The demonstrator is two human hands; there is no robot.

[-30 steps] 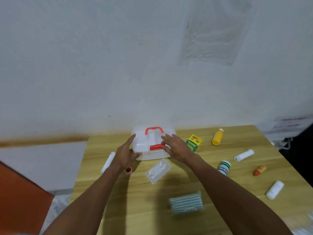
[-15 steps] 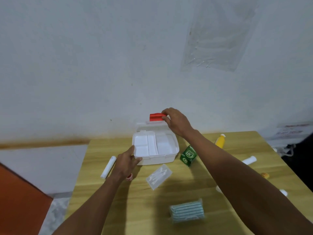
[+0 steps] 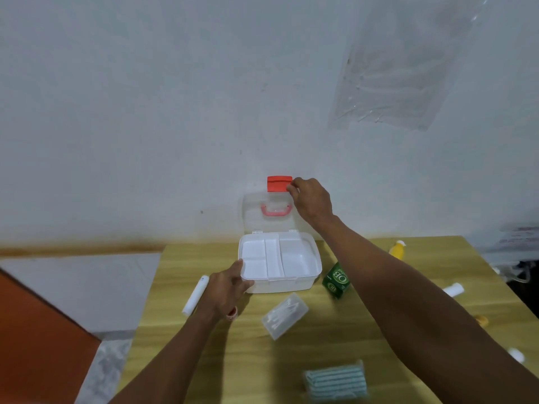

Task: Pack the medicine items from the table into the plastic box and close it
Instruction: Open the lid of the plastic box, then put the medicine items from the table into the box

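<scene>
The white plastic box stands open at the table's far edge, its inner tray showing. Its clear lid leans upright against the wall, red latch on top and red handle showing through it. My right hand grips the lid's top edge beside the latch. My left hand rests against the box's front left corner. A green carton, a clear packet, a white tube and a teal striped pack lie around the box.
A yellow bottle stands at the far right of the wooden table. White tubes and a small orange item lie by the right edge. Something small and red sits under my left wrist. The wall is right behind the box.
The box was closed with both hands on it. My right hand has swung the lid up and back until it stands against the wall. The left hand stays at the box's left corner.
</scene>
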